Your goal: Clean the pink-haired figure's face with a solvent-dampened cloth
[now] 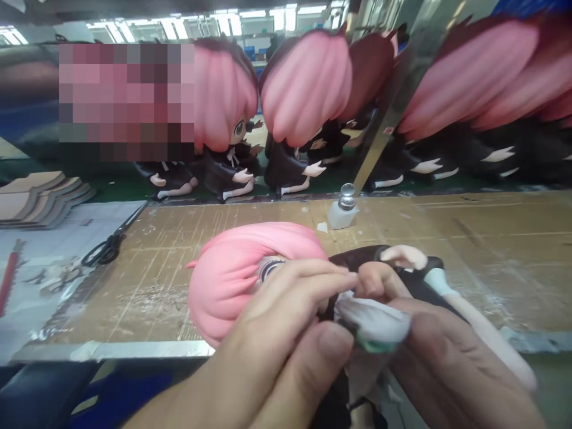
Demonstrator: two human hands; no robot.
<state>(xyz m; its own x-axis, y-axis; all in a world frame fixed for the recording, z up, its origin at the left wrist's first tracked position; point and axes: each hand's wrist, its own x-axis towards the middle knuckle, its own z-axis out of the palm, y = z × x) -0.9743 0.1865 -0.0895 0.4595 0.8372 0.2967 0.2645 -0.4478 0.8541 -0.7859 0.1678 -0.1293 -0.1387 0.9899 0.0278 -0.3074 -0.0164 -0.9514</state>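
Close at the workbench, a person's left hand (286, 333) clamps the pink-haired head of a figurine (232, 280) lying on its side, fingers curled over the face and thumb pressed beneath. The right hand (442, 357), just beside it, pinches a folded white cloth (379, 322) against the doll's dark dress near the collar, so both hands are closed on what they hold. The figurine rests under and between the two hands, its pale arm (404, 255) lifted just beyond the right knuckles and one leg running away past the right wrist. Judging by the grip, the wiping goes best with the head held steady and the cloth worked in short, light strokes, kept off the painted face. Beyond the fingertips stands a small pump bottle (343, 210) on the scored cardboard mat (447, 238); farther off, a row of finished dolls (295, 113) sits. Well off to the left hand's side lie black scissors (107, 247).
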